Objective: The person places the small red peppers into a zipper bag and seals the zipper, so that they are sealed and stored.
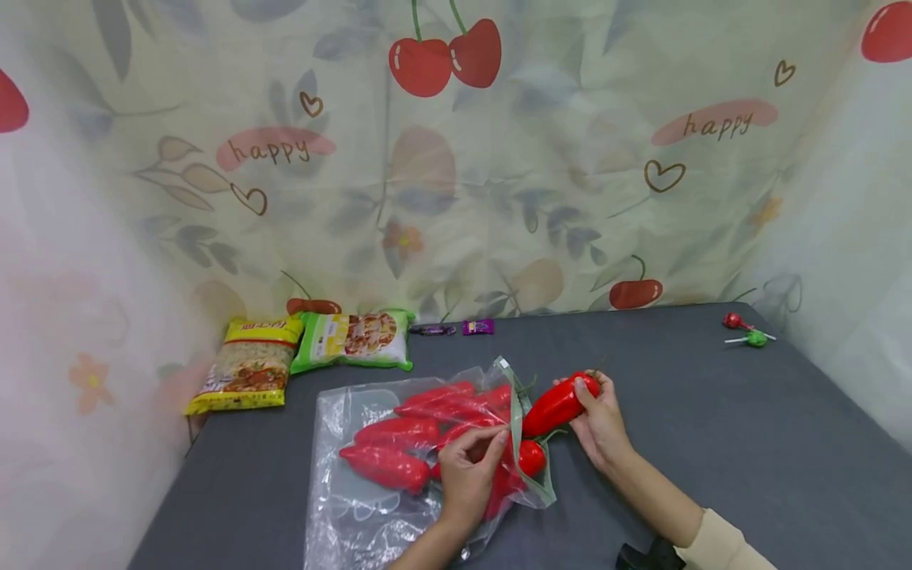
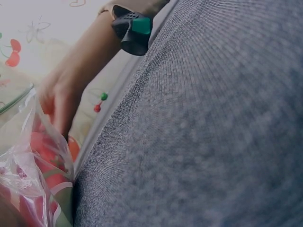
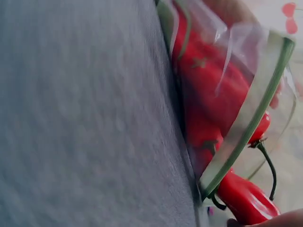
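Observation:
A clear plastic bag (image 1: 378, 514) with a pale green edge at its mouth lies on the table, several red peppers (image 1: 399, 433) inside it. My left hand (image 1: 466, 479) pinches the bag's film near the mouth, thumb and index finger together. At the opening, my right hand (image 1: 602, 423) grips a long red pepper (image 1: 552, 408) by its stem end, its other end at the mouth. Just below it, another red pepper (image 1: 531, 457) shows in the opening. In the right wrist view the held pepper (image 3: 246, 198) crosses the green edge (image 3: 251, 123), with a fingertip at the bottom.
At the back left lie a yellow food packet (image 1: 249, 364) and a green one (image 1: 354, 340). Two small wrapped sweets, one of them purple (image 1: 478, 327), are beside them. A red lollipop (image 1: 734, 321) and a green lollipop (image 1: 755, 339) lie at the far right. Patterned cloth (image 1: 499, 174) hangs behind the table.

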Motion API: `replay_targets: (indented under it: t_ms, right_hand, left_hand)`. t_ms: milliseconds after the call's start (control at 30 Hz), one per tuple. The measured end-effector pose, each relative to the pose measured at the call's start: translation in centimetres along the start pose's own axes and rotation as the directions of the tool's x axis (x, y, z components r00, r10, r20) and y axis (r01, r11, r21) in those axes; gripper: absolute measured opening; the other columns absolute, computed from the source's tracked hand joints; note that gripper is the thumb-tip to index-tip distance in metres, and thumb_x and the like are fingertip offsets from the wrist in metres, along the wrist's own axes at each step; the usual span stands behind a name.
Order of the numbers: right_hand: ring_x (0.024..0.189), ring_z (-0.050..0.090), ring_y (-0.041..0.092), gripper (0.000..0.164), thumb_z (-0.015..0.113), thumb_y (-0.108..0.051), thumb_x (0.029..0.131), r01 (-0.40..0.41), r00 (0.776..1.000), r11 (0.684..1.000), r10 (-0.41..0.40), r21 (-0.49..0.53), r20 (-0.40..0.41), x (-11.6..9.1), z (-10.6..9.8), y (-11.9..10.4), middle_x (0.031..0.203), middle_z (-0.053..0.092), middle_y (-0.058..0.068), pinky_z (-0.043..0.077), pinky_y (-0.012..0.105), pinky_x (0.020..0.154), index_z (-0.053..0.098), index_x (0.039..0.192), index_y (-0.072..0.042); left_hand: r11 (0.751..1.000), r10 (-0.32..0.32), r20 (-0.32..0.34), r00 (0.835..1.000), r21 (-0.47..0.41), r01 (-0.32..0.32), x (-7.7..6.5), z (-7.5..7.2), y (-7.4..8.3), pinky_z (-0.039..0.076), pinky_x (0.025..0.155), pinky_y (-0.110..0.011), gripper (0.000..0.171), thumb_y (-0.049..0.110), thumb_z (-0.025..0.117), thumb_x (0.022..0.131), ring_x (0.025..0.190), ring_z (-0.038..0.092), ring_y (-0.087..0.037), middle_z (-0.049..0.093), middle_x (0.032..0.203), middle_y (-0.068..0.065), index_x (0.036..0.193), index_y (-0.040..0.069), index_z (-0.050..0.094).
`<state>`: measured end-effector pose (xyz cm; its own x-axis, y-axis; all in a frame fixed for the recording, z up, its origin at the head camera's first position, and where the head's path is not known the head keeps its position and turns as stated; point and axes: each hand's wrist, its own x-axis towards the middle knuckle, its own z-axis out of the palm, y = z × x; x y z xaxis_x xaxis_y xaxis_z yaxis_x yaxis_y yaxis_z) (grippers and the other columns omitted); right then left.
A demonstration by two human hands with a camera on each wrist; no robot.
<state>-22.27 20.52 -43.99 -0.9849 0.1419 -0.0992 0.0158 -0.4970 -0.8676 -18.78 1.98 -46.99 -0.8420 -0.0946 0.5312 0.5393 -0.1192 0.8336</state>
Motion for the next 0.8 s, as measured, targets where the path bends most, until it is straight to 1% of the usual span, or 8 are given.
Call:
replay_targets:
  t_ms: [67, 167, 233, 300, 433, 567, 667, 800]
  right_hand:
    - [0.099, 0.053, 0.006, 0.025, 0.038, -0.026, 0.099, -0.028, 1.000, 0.995, 0.029, -0.096, 0.006, 0.1, -0.4, 0.6, 0.109, 0.046, -0.006, 0.048, 0.024, 0.084, 0.030, 0.120, -0.015]
    - [0.098, 0.052, 0.001, 0.043, 0.039, -0.031, 0.098, -0.043, 0.999, 0.972, 0.043, -0.232, -0.004, 0.4, -1.3, 0.9, 0.104, 0.054, -0.013, 0.048, 0.022, 0.083, 0.035, 0.130, -0.002]
    - [0.096, 0.054, -0.001, 0.044, 0.042, -0.027, 0.098, -0.027, 1.000, 0.967, 0.026, -0.255, -0.009, 0.6, -1.8, 0.9, 0.100, 0.058, -0.014, 0.049, 0.020, 0.081, 0.038, 0.129, 0.005]
    - [0.092, 0.056, 0.000, 0.035, 0.048, -0.019, 0.096, -0.008, 1.000, 0.971, 0.005, -0.239, -0.014, 0.7, -2.1, 0.8, 0.097, 0.060, -0.012, 0.050, 0.018, 0.078, 0.045, 0.123, 0.004]
    - [0.085, 0.060, 0.001, 0.010, 0.056, -0.008, 0.090, 0.008, 1.000, 0.978, -0.009, -0.210, -0.003, 0.6, -2.4, 0.8, 0.094, 0.065, -0.011, 0.052, 0.017, 0.076, 0.060, 0.099, -0.011]
    - [0.082, 0.063, 0.001, 0.012, 0.063, -0.007, 0.085, 0.007, 1.000, 0.960, -0.005, -0.281, 0.007, 0.5, -2.2, 1.2, 0.088, 0.069, -0.013, 0.053, 0.017, 0.076, 0.067, 0.086, -0.018]
    - [0.079, 0.065, 0.003, 0.011, 0.068, -0.009, 0.082, 0.002, 1.000, 0.928, 0.004, -0.373, 0.014, 0.3, -1.7, 1.8, 0.085, 0.070, -0.011, 0.055, 0.019, 0.074, 0.068, 0.093, -0.008]
    - [0.077, 0.067, 0.006, 0.034, 0.069, -0.014, 0.081, 0.003, 0.995, 0.874, 0.047, -0.486, 0.091, -0.3, -0.8, 2.6, 0.086, 0.072, -0.004, 0.056, 0.023, 0.073, 0.063, 0.105, 0.009]
  left_hand:
    - [1.000, -0.001, 0.003, 1.000, -0.006, 0.001, 0.0, 0.0, 0.0, 0.056, 0.069, -0.023, 0.013, 0.006, 0.067, 0.082, 0.077, 0.069, -0.009, 0.071, 0.084, -0.020, 0.090, -0.003, 0.070]
    - [1.000, -0.013, 0.004, 1.000, -0.006, 0.013, -0.1, 0.0, -0.2, 0.056, 0.069, -0.023, 0.014, 0.007, 0.067, 0.082, 0.077, 0.068, -0.009, 0.071, 0.084, -0.019, 0.091, -0.003, 0.070]
    - [1.000, -0.027, -0.001, 1.000, -0.002, 0.027, 0.0, 0.0, 0.1, 0.056, 0.069, -0.023, 0.012, 0.005, 0.067, 0.081, 0.077, 0.068, -0.009, 0.071, 0.084, -0.019, 0.090, -0.003, 0.070]
    - [0.999, -0.037, -0.003, 0.999, 0.002, 0.037, 0.1, 0.0, 0.7, 0.056, 0.069, -0.022, 0.012, 0.002, 0.066, 0.081, 0.077, 0.068, -0.008, 0.070, 0.084, -0.020, 0.090, -0.005, 0.069]
    - [0.999, -0.032, -0.002, 0.999, 0.017, 0.032, 0.2, 0.1, 2.0, 0.056, 0.070, -0.022, 0.012, 0.000, 0.066, 0.081, 0.077, 0.069, -0.010, 0.070, 0.084, -0.022, 0.089, -0.009, 0.068]
    - [0.999, -0.036, -0.005, 0.999, 0.010, 0.037, 0.2, 0.1, 1.7, 0.056, 0.071, -0.022, 0.013, 0.001, 0.066, 0.081, 0.078, 0.069, -0.012, 0.070, 0.085, -0.021, 0.090, -0.008, 0.068]
    - [0.999, -0.036, -0.014, 0.999, 0.004, 0.036, 0.1, 0.2, 0.9, 0.056, 0.070, -0.021, 0.013, 0.003, 0.067, 0.081, 0.079, 0.069, -0.010, 0.071, 0.085, -0.020, 0.090, -0.005, 0.069]
    - [1.000, -0.024, -0.017, 1.000, -0.007, 0.024, 0.0, 0.2, 0.1, 0.056, 0.069, -0.022, 0.014, 0.007, 0.067, 0.081, 0.079, 0.069, -0.010, 0.071, 0.085, -0.019, 0.090, -0.003, 0.070]
